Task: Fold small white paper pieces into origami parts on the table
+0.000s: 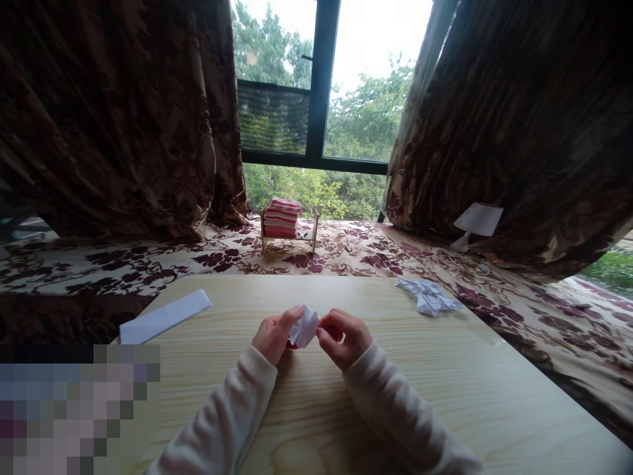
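Sleeves: two pale, fuzzy cuffed sleeves (212, 412) reach in from the near edge, over the table.
Table: a pale wood-grained table (445, 396) with rounded far corners fills the near and middle ground.
Left hand: the left hand (271, 335) has its thumb and fingers closed on the left side of the folded paper.
Right hand: the right hand (347, 338) has its thumb and index finger curled close together, tips at the paper's right edge; I cannot tell whether they grip it.
Folded paper: a small, angular piece of folded white paper (305, 328) is held between the hands, above the middle of the table.
Paper strip: a long, flat white paper strip (165, 318) lies slantwise at the table's left side.
Paper pile: a loose pile of pointed, folded white paper pieces (429, 297) lies at the far right corner.
Ledge cover: beyond the table spreads a cream cloth with maroon flowers (366, 257).
Lamp: a white lamp with a tilted shade (479, 219) stands at the far right.
Rack: a small wooden rack (314, 235) bears a red-and-white striped stack (281, 219) on its left part.
Window: a dark-framed window (324, 86) shows green trees (368, 125).
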A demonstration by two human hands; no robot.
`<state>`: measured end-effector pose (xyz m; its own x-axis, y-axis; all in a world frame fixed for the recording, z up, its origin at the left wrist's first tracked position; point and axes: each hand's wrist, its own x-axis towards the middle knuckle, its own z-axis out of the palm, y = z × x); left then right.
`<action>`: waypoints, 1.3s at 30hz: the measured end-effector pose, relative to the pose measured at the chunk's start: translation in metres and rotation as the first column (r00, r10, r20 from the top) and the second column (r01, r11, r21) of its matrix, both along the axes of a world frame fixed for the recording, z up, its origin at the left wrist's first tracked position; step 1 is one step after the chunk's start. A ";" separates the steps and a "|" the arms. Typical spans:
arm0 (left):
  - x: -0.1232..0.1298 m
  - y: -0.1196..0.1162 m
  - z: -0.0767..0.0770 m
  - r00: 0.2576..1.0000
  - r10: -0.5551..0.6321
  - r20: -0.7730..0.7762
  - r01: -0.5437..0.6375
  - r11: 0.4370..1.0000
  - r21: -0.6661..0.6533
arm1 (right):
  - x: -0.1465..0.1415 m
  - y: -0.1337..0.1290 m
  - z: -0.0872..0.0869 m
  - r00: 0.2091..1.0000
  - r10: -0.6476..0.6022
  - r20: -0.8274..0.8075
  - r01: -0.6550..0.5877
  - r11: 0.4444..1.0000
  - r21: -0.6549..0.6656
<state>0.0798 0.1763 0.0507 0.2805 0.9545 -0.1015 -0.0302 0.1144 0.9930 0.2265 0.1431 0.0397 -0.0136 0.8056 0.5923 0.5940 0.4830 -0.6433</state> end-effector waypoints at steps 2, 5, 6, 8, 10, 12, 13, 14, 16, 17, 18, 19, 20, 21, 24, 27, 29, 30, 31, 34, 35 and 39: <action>-0.001 0.001 -0.001 1.000 -0.011 -0.002 0.011 1.000 0.003 | 0.000 0.000 0.001 1.000 -0.004 -0.006 0.004 1.000 0.008; -0.002 0.003 -0.003 1.000 -0.028 -0.010 0.028 1.000 0.011 | 0.000 0.000 0.002 0.999 -0.006 -0.032 0.006 1.000 0.019; -0.002 0.003 -0.003 0.999 -0.033 -0.011 0.033 0.999 0.012 | 0.001 0.000 0.002 0.999 -0.005 -0.042 0.006 1.000 0.022; -0.002 0.003 -0.004 0.999 -0.039 -0.014 0.039 0.999 0.012 | 0.001 0.001 0.003 0.998 0.006 -0.061 -0.004 1.000 0.024; -0.001 0.002 -0.005 0.999 -0.033 -0.014 0.033 0.999 0.006 | 0.001 0.001 0.003 0.997 0.029 -0.076 -0.028 0.999 0.016; -0.001 0.002 -0.006 1.000 -0.021 -0.014 0.020 1.000 -0.001 | 0.001 0.001 0.002 0.995 0.052 -0.086 -0.051 0.999 0.004; -0.001 0.002 -0.006 1.000 -0.016 -0.013 0.016 1.000 -0.004 | 0.001 0.001 0.001 0.995 0.059 -0.086 -0.059 0.998 -0.001; -0.001 0.003 -0.006 1.000 -0.014 -0.013 0.014 1.000 -0.008 | 0.001 0.001 0.001 0.994 0.064 -0.083 -0.064 0.998 -0.003; -0.001 0.003 -0.007 1.000 -0.018 -0.014 0.018 1.000 -0.016 | 0.001 0.002 -0.001 0.996 0.065 -0.060 -0.065 0.998 0.002; -0.001 0.003 -0.007 1.000 -0.021 -0.016 0.021 1.000 -0.020 | 0.002 0.002 -0.001 0.997 0.061 -0.037 -0.061 0.998 0.009; -0.001 0.003 -0.007 1.000 -0.024 -0.019 0.024 0.999 -0.024 | 0.002 0.002 -0.002 0.998 0.056 -0.008 -0.056 0.998 0.018; -0.001 0.003 -0.007 0.999 -0.026 -0.021 0.026 0.999 -0.029 | 0.003 0.003 -0.003 0.999 0.049 0.025 -0.049 0.998 0.030; -0.001 0.003 -0.008 0.999 -0.028 -0.024 0.027 0.999 -0.033 | 0.003 0.003 -0.003 0.997 0.043 0.057 -0.045 0.998 0.042; -0.001 0.004 -0.009 0.999 -0.028 -0.026 0.027 0.999 -0.038 | 0.004 0.003 -0.004 0.995 0.038 0.088 -0.043 0.997 0.057; -0.001 0.005 -0.010 0.999 -0.026 -0.034 0.024 0.998 -0.051 | 0.006 0.004 -0.005 0.986 0.027 0.164 -0.047 0.992 0.116; -0.001 0.006 -0.011 0.999 -0.026 -0.046 0.023 0.998 -0.062 | 0.008 0.005 -0.005 0.972 0.019 0.234 -0.066 0.978 0.197; -0.001 0.006 -0.010 0.998 -0.028 -0.050 0.024 0.997 -0.069 | 0.009 0.005 -0.005 0.962 0.013 0.272 -0.082 0.966 0.243; -0.001 0.006 -0.010 0.998 -0.028 -0.050 0.024 0.997 -0.074 | 0.009 0.004 -0.004 0.957 0.010 0.291 -0.089 0.961 0.260; -0.001 0.006 -0.009 0.998 -0.027 -0.048 0.023 0.996 -0.081 | 0.009 0.004 -0.003 0.950 0.007 0.311 -0.096 0.957 0.273; -0.001 0.004 -0.008 0.999 -0.015 -0.032 0.011 0.993 -0.113 | 0.009 0.001 0.002 0.931 0.004 0.364 -0.112 0.954 0.278; 0.000 0.004 -0.007 1.000 -0.009 -0.024 0.006 0.992 -0.126 | 0.008 0.000 0.004 0.925 0.007 0.380 -0.119 0.954 0.274; 0.001 0.003 -0.007 1.000 0.018 0.012 -0.016 0.985 -0.170 | 0.008 -0.003 0.009 0.897 0.024 0.441 -0.152 0.954 0.257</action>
